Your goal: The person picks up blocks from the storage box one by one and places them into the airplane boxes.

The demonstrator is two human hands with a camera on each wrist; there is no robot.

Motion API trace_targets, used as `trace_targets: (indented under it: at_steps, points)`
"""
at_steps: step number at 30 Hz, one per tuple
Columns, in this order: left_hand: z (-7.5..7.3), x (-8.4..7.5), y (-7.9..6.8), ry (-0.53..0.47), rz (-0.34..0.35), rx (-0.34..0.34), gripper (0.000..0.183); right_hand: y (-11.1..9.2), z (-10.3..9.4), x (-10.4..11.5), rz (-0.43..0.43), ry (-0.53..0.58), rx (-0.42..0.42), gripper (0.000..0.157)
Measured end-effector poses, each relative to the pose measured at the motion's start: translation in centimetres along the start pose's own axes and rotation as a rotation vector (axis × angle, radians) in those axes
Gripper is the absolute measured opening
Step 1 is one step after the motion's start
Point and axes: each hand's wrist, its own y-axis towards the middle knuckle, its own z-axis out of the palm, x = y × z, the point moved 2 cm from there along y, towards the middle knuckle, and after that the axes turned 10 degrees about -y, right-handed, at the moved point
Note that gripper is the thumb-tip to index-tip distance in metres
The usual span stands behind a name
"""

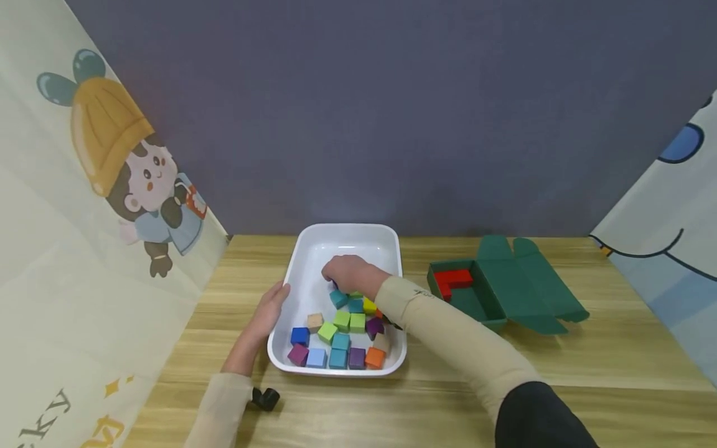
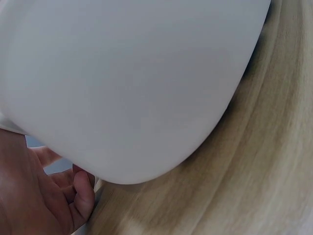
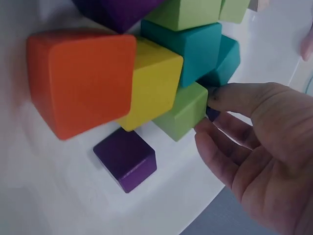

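Observation:
A white tray [image 1: 347,239] holds several coloured cubes, mostly gathered in its near half. On its left side my left hand [image 1: 267,314] grips the rim. From the left wrist, the curled fingers [image 2: 83,191] show beside the tray's outer wall. My right hand [image 1: 355,274] reaches into the middle of the tray and pinches a dark purple or blue cube [image 3: 212,114], mostly hidden by the fingertips. Right beside those fingers lie a light green cube [image 3: 183,112] and a teal cube [image 3: 195,49]. A yellow cube [image 3: 156,81], an orange cube [image 3: 83,83] and a purple cube [image 3: 126,159] are nearby.
Right of the tray stands an opened green box [image 1: 493,311], its lid folded out rightward, with red blocks [image 1: 454,280] inside in an L shape. A dark panel [image 1: 392,124] rises behind the wooden table [image 1: 560,367]. Printed cloths flank both sides.

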Motion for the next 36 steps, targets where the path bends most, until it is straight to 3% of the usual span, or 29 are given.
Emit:
trace_targets:
  at_steps: [7,12,17,23,26,32,36]
  points:
    - [0.3,0.3,0.5,-0.013,0.011,0.007,0.056,-0.3,-0.1,-0.4,0.003,0.020,0.008,0.020]
    - [0.6,0.3,0.7,-0.021,0.010,0.024,0.057,-2.1,-1.5,-1.0,-0.007,0.017,-0.028,0.031]
    - [0.6,0.3,0.8,0.005,0.020,0.011,0.057,-5.3,-2.7,-2.1,-0.010,0.007,-0.084,0.037]
    - [0.2,0.6,0.7,0.013,0.000,0.016,0.059,-11.0,-3.2,-5.6,-0.059,0.042,-0.192,0.018]
    - [-0.1,0.4,0.6,0.042,-0.002,-0.001,0.062,-13.8,-3.1,-8.0,-0.068,0.079,-0.231,0.017]
    - [-0.5,0.2,0.3,0.034,-0.015,0.014,0.062,-18.0,-1.4,-12.3,-0.049,0.115,-0.239,0.016]
    - [-0.5,0.3,0.1,0.026,-0.010,0.026,0.062,-19.3,0.4,-14.3,-0.018,0.121,-0.210,0.019]
